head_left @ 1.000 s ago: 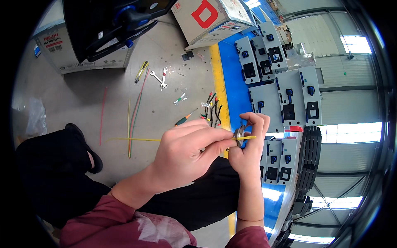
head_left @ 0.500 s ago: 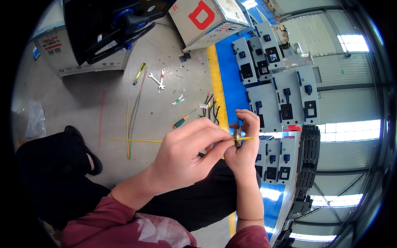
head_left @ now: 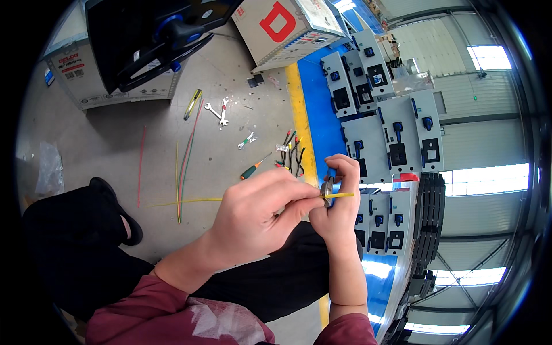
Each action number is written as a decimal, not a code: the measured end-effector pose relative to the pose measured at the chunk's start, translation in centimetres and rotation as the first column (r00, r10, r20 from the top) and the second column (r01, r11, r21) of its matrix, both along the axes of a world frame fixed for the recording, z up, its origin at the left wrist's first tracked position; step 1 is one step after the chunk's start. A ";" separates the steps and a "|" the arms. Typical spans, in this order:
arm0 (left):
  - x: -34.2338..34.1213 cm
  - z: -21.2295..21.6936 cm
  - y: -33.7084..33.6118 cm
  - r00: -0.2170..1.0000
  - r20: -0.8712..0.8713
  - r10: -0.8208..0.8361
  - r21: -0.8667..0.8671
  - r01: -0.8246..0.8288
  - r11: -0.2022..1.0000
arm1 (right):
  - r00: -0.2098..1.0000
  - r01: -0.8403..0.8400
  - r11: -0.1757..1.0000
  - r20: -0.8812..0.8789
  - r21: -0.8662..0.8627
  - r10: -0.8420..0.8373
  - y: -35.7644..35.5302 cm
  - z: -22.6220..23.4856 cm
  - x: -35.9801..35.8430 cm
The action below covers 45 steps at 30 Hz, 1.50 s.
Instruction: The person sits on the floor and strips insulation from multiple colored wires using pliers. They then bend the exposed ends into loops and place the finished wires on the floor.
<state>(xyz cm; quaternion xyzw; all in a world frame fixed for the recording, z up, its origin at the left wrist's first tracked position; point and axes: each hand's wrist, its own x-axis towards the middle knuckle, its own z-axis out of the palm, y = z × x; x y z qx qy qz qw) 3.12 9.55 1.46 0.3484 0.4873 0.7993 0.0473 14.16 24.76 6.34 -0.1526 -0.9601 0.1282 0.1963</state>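
My left hand [head_left: 259, 210] pinches a yellow wire [head_left: 198, 200] between thumb and fingers. The wire's long tail trails left above the floor. Its short end crosses the metal jaws of a pair of blue-handled pliers [head_left: 326, 188] and sticks out to the right. Those pliers sit in my right hand [head_left: 339, 215], its fingers curled round them. The two hands nearly meet at the jaws. Most of the handles are hidden by my right hand, and I cannot tell whether the jaws bite into the wire.
On the floor lie a screwdriver [head_left: 250, 171], wrenches [head_left: 218, 114], a utility knife [head_left: 193, 104], a red wire [head_left: 141, 167], several other coloured wires [head_left: 186, 164] and dark cable pieces [head_left: 292, 154]. Boxes [head_left: 129, 102] stand at the far left. Grey switch cabinets [head_left: 368, 146] line the right.
The pliers' jaws have tilted and shifted slightly left along the yellow wire. The wire's trailing tail has dropped a little. Both hands keep their grip.
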 end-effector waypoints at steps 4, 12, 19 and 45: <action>-0.1 0.2 0.1 1.000 0.010 -0.015 0.006 0.015 1.000 | 0.999 0.002 0.997 -0.042 0.078 0.001 0.6 0.0 0.2; 0.9 -0.7 1.0 0.992 -0.047 0.120 -0.018 -0.121 0.993 | 0.997 -0.004 0.962 -0.073 0.275 0.025 1.1 -0.6 -0.3; 1.5 -0.9 1.7 0.980 -0.043 0.197 -0.028 -0.198 0.980 | 0.994 -0.048 0.938 -0.081 0.343 0.080 2.6 -1.1 -0.4; 0.5 -0.2 0.4 0.881 -0.099 -0.462 -0.216 0.434 0.875 | 0.959 -0.209 0.894 -0.094 0.396 0.266 5.4 -0.3 -0.9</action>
